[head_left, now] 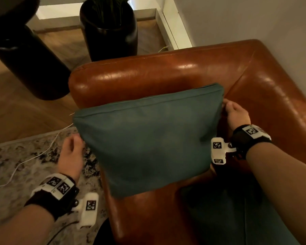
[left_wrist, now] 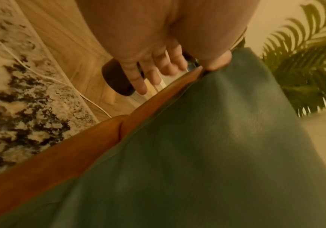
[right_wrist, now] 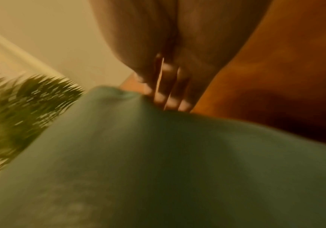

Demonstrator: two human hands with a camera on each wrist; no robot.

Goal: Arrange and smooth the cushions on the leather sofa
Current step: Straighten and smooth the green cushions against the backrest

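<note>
A teal cushion (head_left: 148, 138) stands tilted against the arm of the brown leather sofa (head_left: 166, 71), its lower edge on the seat. My left hand (head_left: 72, 151) is at the cushion's left edge. In the left wrist view its fingers (left_wrist: 138, 80) are straight and spread clear of the fabric, and only the thumb touches the cushion (left_wrist: 197, 154). My right hand (head_left: 235, 112) holds the cushion's upper right corner; the blurred right wrist view shows the fingertips (right_wrist: 169, 101) pressed into the cushion (right_wrist: 158, 162). A second teal cushion (head_left: 237, 218) lies on the seat at the lower right.
Two tall black planters (head_left: 111, 36) (head_left: 25, 59) stand on the wood floor beyond the sofa arm. A patterned rug (head_left: 16, 156) with a white cable (head_left: 34, 156) lies to the left. A pale wall (head_left: 254, 18) runs behind the sofa back.
</note>
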